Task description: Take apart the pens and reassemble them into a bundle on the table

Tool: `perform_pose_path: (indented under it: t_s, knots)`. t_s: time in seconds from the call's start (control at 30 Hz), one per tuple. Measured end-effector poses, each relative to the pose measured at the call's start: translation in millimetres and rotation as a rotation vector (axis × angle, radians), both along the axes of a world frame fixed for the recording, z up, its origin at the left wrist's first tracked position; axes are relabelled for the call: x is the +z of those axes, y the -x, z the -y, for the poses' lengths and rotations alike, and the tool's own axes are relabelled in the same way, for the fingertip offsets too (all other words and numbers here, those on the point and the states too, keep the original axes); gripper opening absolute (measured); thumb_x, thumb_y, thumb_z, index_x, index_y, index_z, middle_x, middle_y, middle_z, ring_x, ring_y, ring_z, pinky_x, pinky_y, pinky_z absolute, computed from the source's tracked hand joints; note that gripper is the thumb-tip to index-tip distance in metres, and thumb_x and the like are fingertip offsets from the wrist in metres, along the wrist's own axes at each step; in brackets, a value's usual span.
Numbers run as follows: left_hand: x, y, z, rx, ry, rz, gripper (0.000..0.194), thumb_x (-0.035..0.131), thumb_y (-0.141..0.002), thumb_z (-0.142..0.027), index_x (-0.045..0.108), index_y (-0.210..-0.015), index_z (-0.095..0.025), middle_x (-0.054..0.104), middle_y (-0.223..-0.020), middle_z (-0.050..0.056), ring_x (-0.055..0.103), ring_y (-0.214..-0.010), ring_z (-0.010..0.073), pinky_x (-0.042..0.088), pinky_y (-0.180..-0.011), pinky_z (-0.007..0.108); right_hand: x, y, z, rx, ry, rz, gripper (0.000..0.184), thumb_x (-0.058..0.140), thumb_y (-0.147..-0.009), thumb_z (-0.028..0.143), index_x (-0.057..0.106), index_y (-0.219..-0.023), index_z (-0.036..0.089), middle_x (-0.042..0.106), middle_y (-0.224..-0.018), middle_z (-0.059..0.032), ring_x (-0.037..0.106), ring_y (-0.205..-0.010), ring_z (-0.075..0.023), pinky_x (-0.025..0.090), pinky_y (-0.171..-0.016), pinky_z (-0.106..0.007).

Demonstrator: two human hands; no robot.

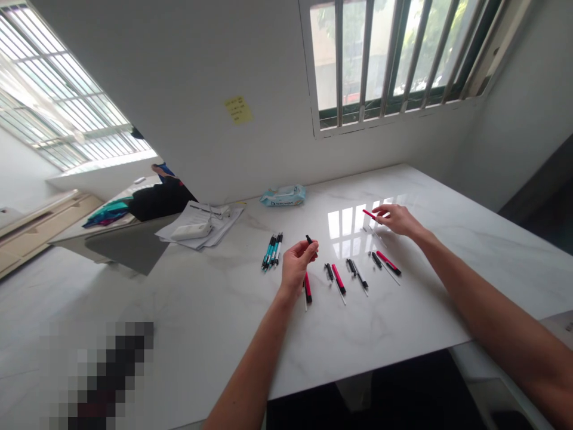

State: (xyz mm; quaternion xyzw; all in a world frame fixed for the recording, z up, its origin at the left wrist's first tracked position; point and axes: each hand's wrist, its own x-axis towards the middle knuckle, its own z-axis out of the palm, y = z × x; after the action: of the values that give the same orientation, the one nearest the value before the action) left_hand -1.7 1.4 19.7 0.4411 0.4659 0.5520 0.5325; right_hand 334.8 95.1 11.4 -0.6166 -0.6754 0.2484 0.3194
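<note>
White tabletop (215, 310) (mirroring the barred window (398, 54)) bears pen parts (339, 279)

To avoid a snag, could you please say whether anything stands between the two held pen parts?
Nothing visible stands between the black pen part in the left hand and the red pen barrel in the right hand.

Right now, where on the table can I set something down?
Bare table lies right of your right forearm, and left of your left forearm, in front of the papers. The pixelated corner I can't judge. It's crowded between your forearms with pen parts, and beside your left hand with blue pens.
</note>
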Motion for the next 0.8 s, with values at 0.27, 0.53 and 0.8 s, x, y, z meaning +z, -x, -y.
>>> perform_pose_path:
  t_s: [0.27, 0.53, 0.8]
  knots:
    - [1.2, -3, 2, -0.028, -0.057, 0.033, 0.040, 0.092, -0.068, -0.044, 0.083, -0.096, -0.016, 0.076, -0.083, 0.005, 0.063, -0.072, 0.0128, 0.052, -0.075, 0.028, 30.4, 129, 91, 0.410, 0.080, -0.693, 0.035, 0.078, -0.086, 0.048, 0.068, -0.105, 0.020, 0.073, -0.104, -0.0069, 0.074, -0.090, -0.0218, 0.061, -0.079, -0.037]
    - [10.5, 4, 2, -0.092, -0.056, 0.139, 0.042, 0.091, -0.070, -0.047, 0.082, -0.097, -0.016, 0.074, -0.083, 0.004, 0.064, -0.073, 0.0119, 0.053, -0.077, 0.027, 22.9, 157, 114, 0.296, 0.191, -0.927, 0.037, 0.085, -0.077, 0.048, 0.063, -0.089, 0.022, 0.067, -0.091, -0.0008, 0.071, -0.088, -0.0185, 0.060, -0.080, -0.034]
    - [5.5, 0, 4, -0.190, -0.062, 0.034, 0.039, 0.089, -0.074, -0.048, 0.081, -0.094, -0.015, 0.076, -0.084, 0.005, 0.066, -0.077, 0.0158, 0.053, -0.082, 0.031, 22.5, 157, 122, 0.350, 0.159, -0.832, 0.035, 0.082, -0.080, 0.051, 0.063, -0.089, 0.022, 0.067, -0.097, -0.0025, 0.072, -0.088, -0.0201, 0.064, -0.078, -0.037]
